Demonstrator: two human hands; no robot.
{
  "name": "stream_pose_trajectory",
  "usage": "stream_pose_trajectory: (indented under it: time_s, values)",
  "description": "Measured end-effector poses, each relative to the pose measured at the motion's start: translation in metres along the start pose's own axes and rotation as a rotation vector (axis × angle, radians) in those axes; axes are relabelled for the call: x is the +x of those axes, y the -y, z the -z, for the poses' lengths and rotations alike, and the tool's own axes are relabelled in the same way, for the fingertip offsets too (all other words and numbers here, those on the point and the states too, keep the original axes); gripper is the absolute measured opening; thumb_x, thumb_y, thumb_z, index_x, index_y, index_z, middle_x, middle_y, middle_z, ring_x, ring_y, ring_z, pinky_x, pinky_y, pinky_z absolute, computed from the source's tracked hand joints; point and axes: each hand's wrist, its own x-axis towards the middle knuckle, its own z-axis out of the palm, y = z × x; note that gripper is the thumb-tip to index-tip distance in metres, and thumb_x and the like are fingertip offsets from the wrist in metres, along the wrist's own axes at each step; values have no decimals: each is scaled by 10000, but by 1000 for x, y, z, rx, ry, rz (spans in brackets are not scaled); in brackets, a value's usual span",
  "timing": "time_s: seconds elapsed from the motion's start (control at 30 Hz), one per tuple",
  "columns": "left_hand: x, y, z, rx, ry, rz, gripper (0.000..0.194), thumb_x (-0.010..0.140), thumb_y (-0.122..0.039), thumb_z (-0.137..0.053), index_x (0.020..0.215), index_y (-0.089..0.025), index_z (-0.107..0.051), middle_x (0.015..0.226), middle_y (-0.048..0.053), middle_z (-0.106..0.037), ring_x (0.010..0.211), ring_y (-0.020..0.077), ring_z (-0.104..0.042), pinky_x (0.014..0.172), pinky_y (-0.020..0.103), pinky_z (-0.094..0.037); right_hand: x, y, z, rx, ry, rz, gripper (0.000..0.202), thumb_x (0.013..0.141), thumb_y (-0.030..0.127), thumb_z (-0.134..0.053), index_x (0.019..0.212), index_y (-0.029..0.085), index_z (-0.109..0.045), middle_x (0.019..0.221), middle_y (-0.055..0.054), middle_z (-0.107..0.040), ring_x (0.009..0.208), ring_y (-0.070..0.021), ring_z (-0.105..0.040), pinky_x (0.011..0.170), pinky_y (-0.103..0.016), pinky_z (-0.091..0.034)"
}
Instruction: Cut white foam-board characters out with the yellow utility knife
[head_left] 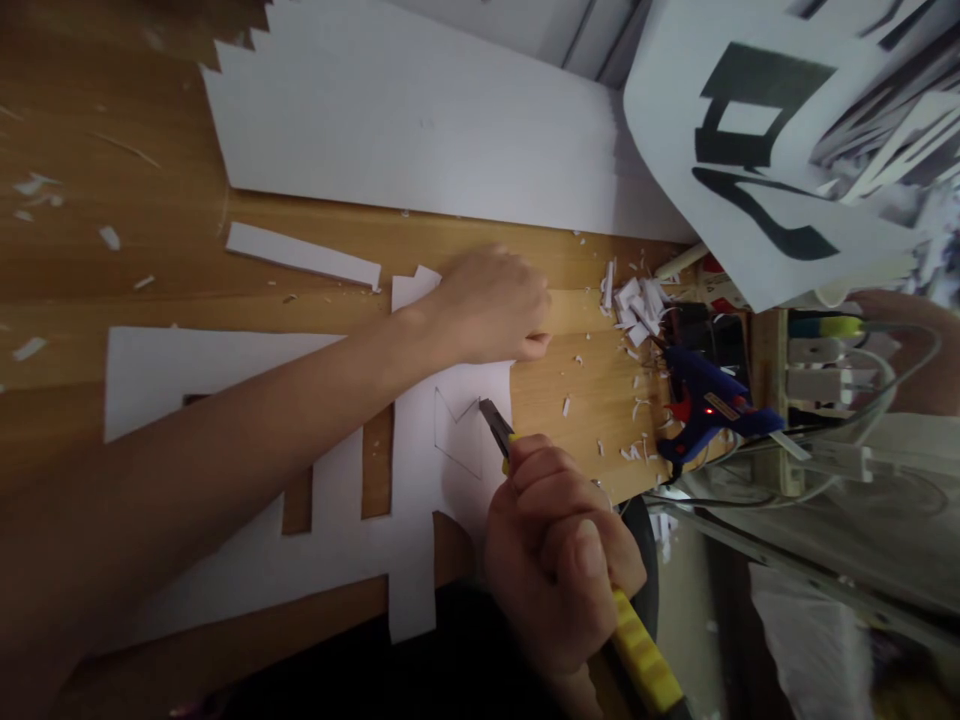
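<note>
My left hand [491, 305] lies flat on a white cut-out sheet [225, 375], holding it down on the wooden table [112, 100]. My right hand [559, 555] is shut on a yellow utility knife [641, 655]. The knife's blade tip [493, 418] rests on the sheet at a thin pencilled outline [457, 430]. The sheet has several rectangular holes through which the wood shows.
A large white board [420, 110] lies further up the table, with a narrow white strip [304, 255] beside it. Paper scraps [634, 305] are piled near a blue glue gun [705, 405]. A printed sheet with black shapes [765, 150] hangs at the upper right, above cables and plugs [832, 350].
</note>
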Motion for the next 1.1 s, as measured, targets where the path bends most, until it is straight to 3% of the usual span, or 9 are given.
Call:
stream_pose_trajectory:
  time_s: [0.33,0.63,0.9,1.1]
  values:
    - [0,-1,0,6,-26,-1,366,892,-364,-435,728,-145,-678,806,86,-677,808,227,-614,704,365,-389,-5,2,2,-60,6,-4,287,849,128,-395,581,186,-312,517,53,-378,517,-93,-415,646,-373,-424]
    - [0,-2,1,-4,-45,12,347,882,-270,-403,731,-158,-694,808,93,-696,789,231,-627,681,367,-368,-15,-4,-4,-31,-119,75,364,881,178,-427,553,180,-270,510,49,-343,496,-77,-374,576,-335,-390]
    - [-1,-1,2,-5,-30,2,376,903,-271,-369,763,-155,-697,857,111,-705,828,249,-634,674,377,-355,-16,-5,-4,-15,-138,112,344,860,166,-412,562,177,-241,499,47,-344,491,-68,-352,564,-326,-373]
    - [-1,1,0,4,-74,-26,366,894,-275,-387,714,-172,-689,809,106,-703,764,225,-619,664,369,-360,-14,2,1,-7,-64,39,300,832,139,-392,556,174,-280,499,45,-336,503,-77,-368,590,-342,-388]
